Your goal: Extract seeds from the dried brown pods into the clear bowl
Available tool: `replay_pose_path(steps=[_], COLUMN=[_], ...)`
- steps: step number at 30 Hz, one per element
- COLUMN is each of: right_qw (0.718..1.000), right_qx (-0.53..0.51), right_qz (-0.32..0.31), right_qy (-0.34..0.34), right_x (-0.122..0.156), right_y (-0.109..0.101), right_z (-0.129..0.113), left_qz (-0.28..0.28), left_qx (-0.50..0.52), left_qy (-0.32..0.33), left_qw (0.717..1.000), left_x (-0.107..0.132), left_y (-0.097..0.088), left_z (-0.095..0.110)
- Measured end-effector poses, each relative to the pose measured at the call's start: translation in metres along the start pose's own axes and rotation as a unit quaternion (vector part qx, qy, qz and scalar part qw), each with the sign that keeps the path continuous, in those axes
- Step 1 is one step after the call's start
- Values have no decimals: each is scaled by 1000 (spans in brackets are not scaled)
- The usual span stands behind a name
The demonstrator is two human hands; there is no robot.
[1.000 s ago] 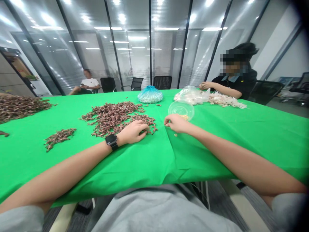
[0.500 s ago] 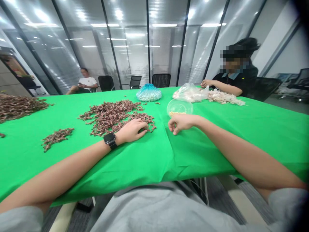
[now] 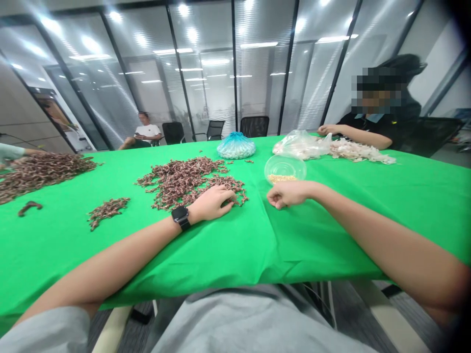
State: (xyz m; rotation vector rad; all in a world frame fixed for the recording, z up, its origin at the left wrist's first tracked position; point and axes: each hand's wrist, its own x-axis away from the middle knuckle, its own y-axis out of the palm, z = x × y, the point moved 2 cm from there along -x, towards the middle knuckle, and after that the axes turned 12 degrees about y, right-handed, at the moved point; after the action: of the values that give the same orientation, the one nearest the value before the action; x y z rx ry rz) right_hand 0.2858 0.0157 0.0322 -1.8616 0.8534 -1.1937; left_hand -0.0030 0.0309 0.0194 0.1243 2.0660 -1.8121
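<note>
My left hand (image 3: 215, 202), with a black watch at the wrist, lies at the near edge of a pile of small brown, shrivelled, knobbly pieces (image 3: 180, 179). Its fingers curve down among them, thumb and index tips close together; whatever they pinch is hidden. My right hand (image 3: 287, 194) is curled closed over the green cloth, just in front of a clear round plastic tub (image 3: 299, 166). Small pale yellow bits (image 3: 281, 178) lie in the tub. I cannot make out anything inside the right fingers.
A smaller brown heap (image 3: 107, 211) lies left of my forearm, with a larger heap (image 3: 47, 171) farther left. Behind the tub sit a blue-topped tied bag (image 3: 236, 146), a clear plastic bag (image 3: 301, 144) and pale scraps (image 3: 362, 150). A person (image 3: 371, 130) sits at the far right.
The view has shifted, so the table things appear farther right. My right fingers have curled in tighter. My left hand stays at the pile. Another person's sleeve and arm now show at the far left.
</note>
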Motion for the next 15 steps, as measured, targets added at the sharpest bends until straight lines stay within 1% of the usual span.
replay_pose_path(steps=[6, 15], right_qw=[999, 997], right_qx=[-38, -64], right_qz=[-32, -42], right_qy=[7, 29], right_x=[0, -1], right_y=[0, 0], right_z=[1, 2], left_qz=[5, 1], left_qx=[5, 14], left_qy=[-3, -2], left_qw=[1000, 1000], left_x=[0, 0], left_y=[0, 1], left_z=[0, -1])
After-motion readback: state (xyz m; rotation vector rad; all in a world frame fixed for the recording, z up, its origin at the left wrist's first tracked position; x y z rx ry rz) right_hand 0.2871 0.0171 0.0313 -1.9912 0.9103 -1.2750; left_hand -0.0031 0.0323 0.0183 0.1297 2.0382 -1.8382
